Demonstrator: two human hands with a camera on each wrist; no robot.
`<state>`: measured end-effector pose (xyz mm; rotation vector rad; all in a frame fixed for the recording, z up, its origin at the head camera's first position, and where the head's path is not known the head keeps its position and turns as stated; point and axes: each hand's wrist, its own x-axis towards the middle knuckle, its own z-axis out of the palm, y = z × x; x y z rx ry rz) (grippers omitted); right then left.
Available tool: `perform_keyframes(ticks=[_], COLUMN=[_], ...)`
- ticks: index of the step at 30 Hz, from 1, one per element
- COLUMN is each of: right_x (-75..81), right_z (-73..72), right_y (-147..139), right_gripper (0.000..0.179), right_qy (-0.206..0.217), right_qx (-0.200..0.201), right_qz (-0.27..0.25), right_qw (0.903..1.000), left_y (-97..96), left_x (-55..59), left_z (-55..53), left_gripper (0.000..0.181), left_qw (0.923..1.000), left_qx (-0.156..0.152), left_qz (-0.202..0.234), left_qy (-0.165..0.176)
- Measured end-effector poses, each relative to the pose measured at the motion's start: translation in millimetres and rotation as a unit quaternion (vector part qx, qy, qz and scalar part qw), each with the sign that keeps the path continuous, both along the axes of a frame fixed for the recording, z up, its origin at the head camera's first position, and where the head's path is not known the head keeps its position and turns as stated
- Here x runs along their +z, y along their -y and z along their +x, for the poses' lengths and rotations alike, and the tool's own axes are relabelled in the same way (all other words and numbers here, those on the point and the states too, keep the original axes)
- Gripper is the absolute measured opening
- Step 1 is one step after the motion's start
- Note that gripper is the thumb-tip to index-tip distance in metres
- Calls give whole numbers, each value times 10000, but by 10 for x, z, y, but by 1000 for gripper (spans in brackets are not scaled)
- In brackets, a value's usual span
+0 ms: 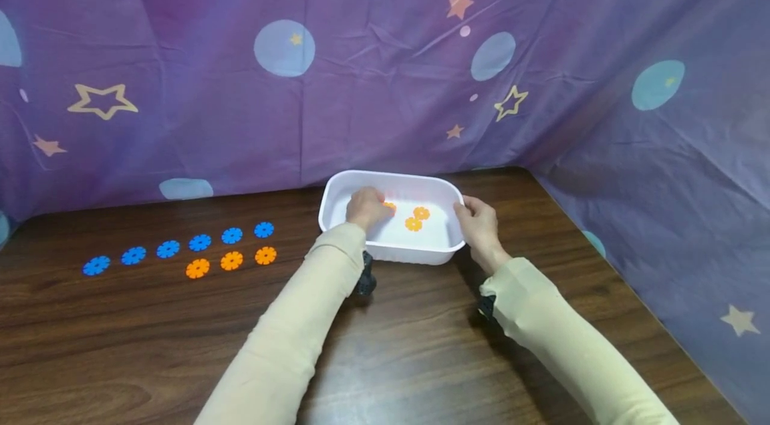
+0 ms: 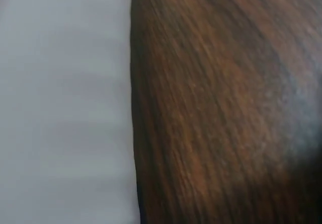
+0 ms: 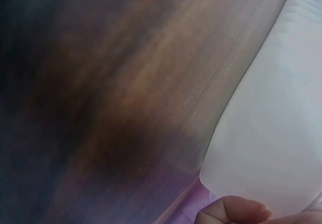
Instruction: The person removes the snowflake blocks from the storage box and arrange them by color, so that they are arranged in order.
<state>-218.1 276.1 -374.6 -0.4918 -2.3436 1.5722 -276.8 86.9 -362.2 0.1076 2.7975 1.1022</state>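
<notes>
A white plastic basin stands at the back of the table, with its near outer wall filling part of the left wrist view. My left hand reaches down inside it, fingers curled at an orange notched disc that they appear to pinch and partly cover. To the right of that lie two more orange discs on the basin's floor, close together. With thumb and fingers my right hand grips the basin's right rim; the right wrist view shows its fingers against the white wall.
Left of the basin, a row of several blue notched discs lies on the brown wooden table. In front of that row's right half sit three orange discs. A purple curtain hangs behind and to the right.
</notes>
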Motion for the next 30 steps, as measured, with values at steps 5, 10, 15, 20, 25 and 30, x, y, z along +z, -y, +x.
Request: perform_keyframes(ticks=[5,10,15,20,25,30], right_x=[12,10,2,5,10,3], right_z=[-5,-5,-2,0,5,12], right_y=[4,4,-2,-1,1,-3], right_gripper=[37,38,38,38,38,39], right_qy=[-3,65,116,98,95,12], right_qx=[21,3,13,4,-4,69], right_qz=[-57,-72,-98,-73,-33,-87], right_qw=[10000,10000,9999,9999,9999,9999], left_y=[-10,-18,-23,-22,-29,-35], left_x=[16,9,-2,-14,-27,-29], left_z=[-2,-2,0,-7,-7,1], left_gripper=[30,28,27,28,31,33], left_qw=[9995,9989,9985,9986,9990,9991], left_qx=[-47,-66,-86,-115,-139,-130], left_qz=[-308,-460,-540,-499,-382,-302], left_qy=[-63,-68,-90,-140,-195,-252])
